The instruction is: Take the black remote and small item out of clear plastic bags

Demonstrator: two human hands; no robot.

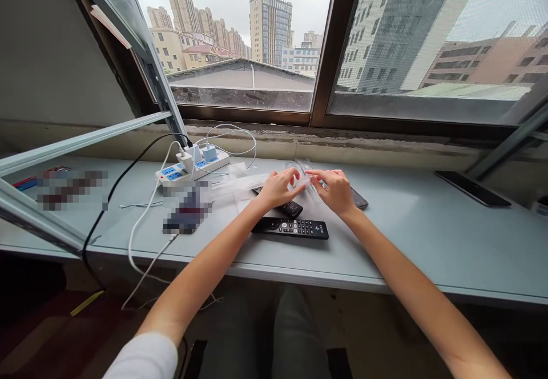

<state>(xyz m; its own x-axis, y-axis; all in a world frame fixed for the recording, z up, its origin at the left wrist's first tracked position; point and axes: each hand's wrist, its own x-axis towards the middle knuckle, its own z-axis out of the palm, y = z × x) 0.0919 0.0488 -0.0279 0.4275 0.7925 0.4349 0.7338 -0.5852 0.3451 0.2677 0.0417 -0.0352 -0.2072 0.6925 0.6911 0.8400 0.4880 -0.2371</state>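
Observation:
Clear plastic film (314, 188) is pinched between my two hands above the table. My left hand (280, 188) has its thumb and fingers closed on the film's left side. My right hand (334, 189) pinches the film from the right, its fingertips close to the left ones. Just below the hands lies a black remote control (299, 228), flat near the table's front edge. A second black remote (291, 209) is partly covered by my left hand and plastic. More clear plastic sheets (235, 188) spread to the left. A dark flat device (358, 198) shows behind my right hand.
A white power strip (194, 169) with chargers and looping cables stands at the back left. A blurred-out device (187, 210) lies left of the plastic. Metal frame bars (85, 139) rise at the left. A black tablet-like object (473, 188) rests at the right on the grey table (428, 242).

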